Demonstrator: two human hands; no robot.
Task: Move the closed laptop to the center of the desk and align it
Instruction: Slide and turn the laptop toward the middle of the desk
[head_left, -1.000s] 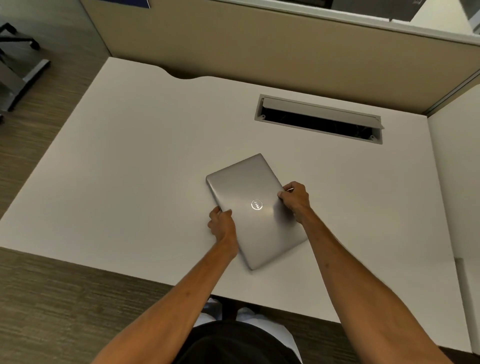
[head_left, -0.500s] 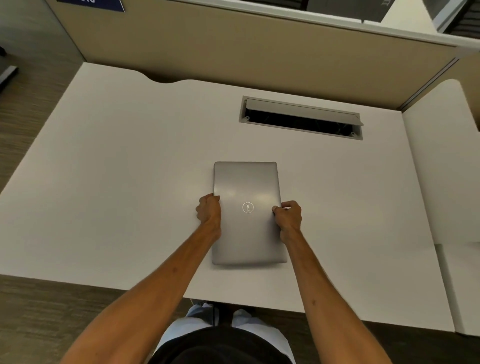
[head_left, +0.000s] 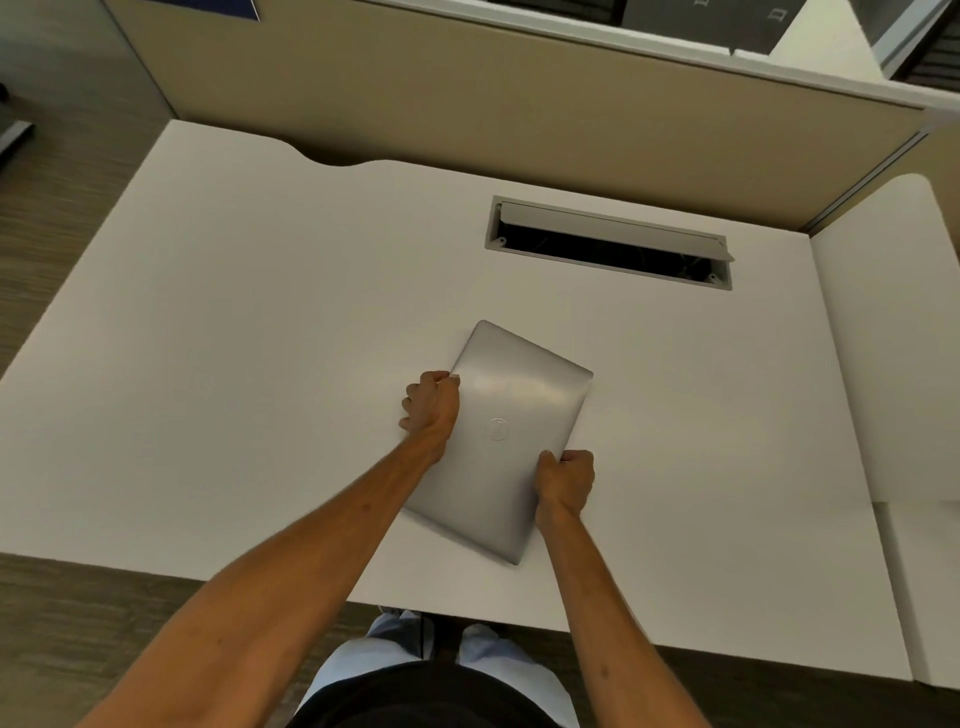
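A closed silver laptop (head_left: 506, 441) with a round logo on its lid lies flat on the white desk (head_left: 234, 364), near the desk's middle. It is turned clockwise, its far end tilted to the right. My left hand (head_left: 431, 408) grips its left long edge near the far corner. My right hand (head_left: 566, 480) grips its right long edge, closer to me. Both hands hold it with fingers curled around the edges.
An open grey cable hatch (head_left: 610, 244) is sunk into the desk behind the laptop. A beige partition wall (head_left: 467, 104) runs along the back. A second white desk (head_left: 893, 364) adjoins on the right. Wood-look floor lies to the left.
The laptop has rotated clockwise under both hands, from tilted left, through straight, to tilted right. My left hand went forward and my right hand came back toward me.
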